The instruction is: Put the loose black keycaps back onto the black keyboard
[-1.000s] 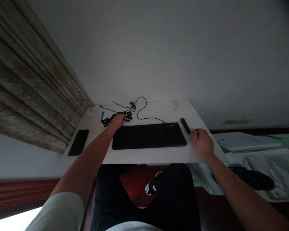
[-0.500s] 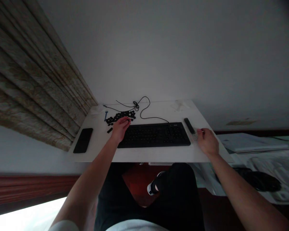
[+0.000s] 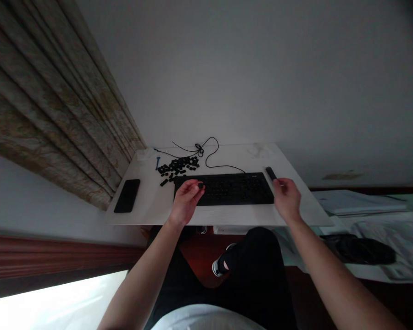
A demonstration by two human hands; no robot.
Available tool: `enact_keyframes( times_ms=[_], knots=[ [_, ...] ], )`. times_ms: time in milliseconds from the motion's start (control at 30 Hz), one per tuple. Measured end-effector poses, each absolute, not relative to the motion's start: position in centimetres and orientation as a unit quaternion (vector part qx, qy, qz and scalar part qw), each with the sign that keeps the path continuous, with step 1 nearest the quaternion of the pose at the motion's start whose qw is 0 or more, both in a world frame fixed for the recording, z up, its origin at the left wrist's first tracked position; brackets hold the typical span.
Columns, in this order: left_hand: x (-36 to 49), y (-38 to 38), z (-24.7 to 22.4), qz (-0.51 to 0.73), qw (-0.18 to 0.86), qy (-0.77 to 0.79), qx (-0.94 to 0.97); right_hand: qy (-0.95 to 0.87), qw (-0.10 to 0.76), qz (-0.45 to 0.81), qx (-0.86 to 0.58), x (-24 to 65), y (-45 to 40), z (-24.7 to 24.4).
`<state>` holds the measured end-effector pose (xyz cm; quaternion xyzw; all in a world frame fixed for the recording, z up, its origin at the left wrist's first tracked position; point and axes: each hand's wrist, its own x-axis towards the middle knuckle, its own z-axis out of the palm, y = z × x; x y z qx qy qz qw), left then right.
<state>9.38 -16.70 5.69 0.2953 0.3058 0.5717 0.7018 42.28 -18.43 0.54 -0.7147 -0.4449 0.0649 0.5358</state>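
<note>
By the front edge of the tabletop, the left hand pinches a keycap over the left half of the roughly parallel keyboard. Off its right end, the right hand meets a black stick, hold unclear. Toward the far left corner: loose keycaps.

Keyboard partly hidden behind left hand.

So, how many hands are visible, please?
2: the left hand, pinching a small black piece near the left end of the keyboard, and the right hand, beside its right end.
</note>
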Motion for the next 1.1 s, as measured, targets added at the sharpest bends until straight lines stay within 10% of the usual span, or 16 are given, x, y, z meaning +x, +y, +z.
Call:
enact_keyframes(
  times_ms=[200,600,1100],
  knots=[
    [10.4,-18.2,4.8,0.533,0.711,0.319,0.331,-0.581,0.513,0.389,-0.498,29.1,-21.1,5.5],
    [11.8,-21.5,1.2,0.534,0.582,0.431,0.436,-0.316,0.568,0.585,-0.486,24.4,-23.3,1.7],
    [2.1,-14.8,-0.2,0.466,0.214,0.516,0.687,-0.424,0.476,0.550,-0.539,24.9,-18.6,2.0]
  ],
)
